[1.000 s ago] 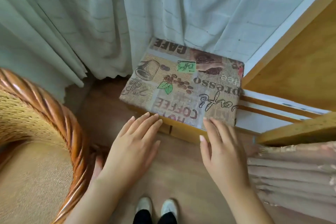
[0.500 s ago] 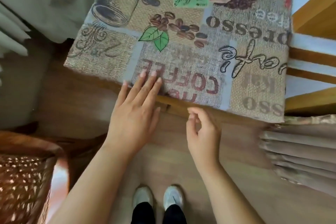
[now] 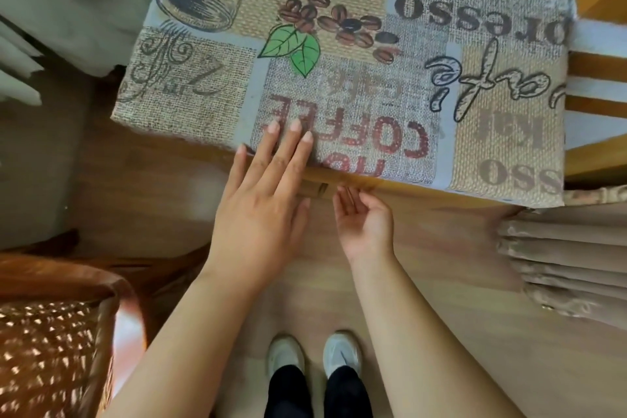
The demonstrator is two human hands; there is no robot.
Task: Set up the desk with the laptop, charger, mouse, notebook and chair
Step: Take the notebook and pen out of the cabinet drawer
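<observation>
A small low desk (image 3: 400, 185) stands in front of me, covered by a coffee-print cloth (image 3: 356, 54). My left hand (image 3: 264, 200) lies flat with its fingertips on the cloth's near edge, fingers apart. My right hand (image 3: 363, 217) is palm up just below the wooden front edge, its fingertips touching the underside of that edge. Neither hand holds anything. A woven wicker chair (image 3: 57, 343) sits at the lower left. No laptop, charger, mouse or notebook is in view.
Pale curtains (image 3: 61, 0) hang at the upper left. A wooden frame (image 3: 597, 71) with white slats runs along the right. Folded beige fabric (image 3: 570, 254) lies at the right, below the desk corner. My feet (image 3: 312, 356) stand on a wood floor.
The view has closed in on the desk. My left hand slid onto the cloth's edge. My right hand turned palm up and went under the front edge.
</observation>
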